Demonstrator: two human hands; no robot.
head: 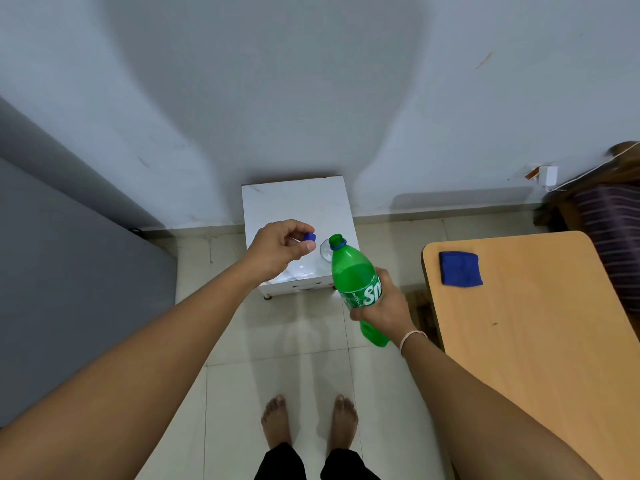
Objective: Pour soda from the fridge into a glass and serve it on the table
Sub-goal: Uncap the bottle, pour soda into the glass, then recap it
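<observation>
So the whole thing comes down to the bottle mouth versus the glass. The right hand has its grip wrapped around the label part of the green soda bottle, fingers curled round it, just right of the frame's centre. The bottle's long axis runs from lower right up to upper left, so the open neck is tipped away from the person and toward the clear glass. The glass stands on the little white bench against the wall, near its right front part, and from this angle the neck sits right beside or just over its rim. I honestly can't tell if they touch.

The left hand is a bit left of centre, pinching the blue cap between thumb and fingertips, over the same white bench, just left of the glass. So it's busy and the right hand is the one doing the pour.

Soda level looks high, roughly up to the shoulder, so my guess is it'll come out with only a bit more tilt. I'd go slow.

The wooden table with a folded blue cloth is off at the right edge, presumably where the glass ends up.
</observation>
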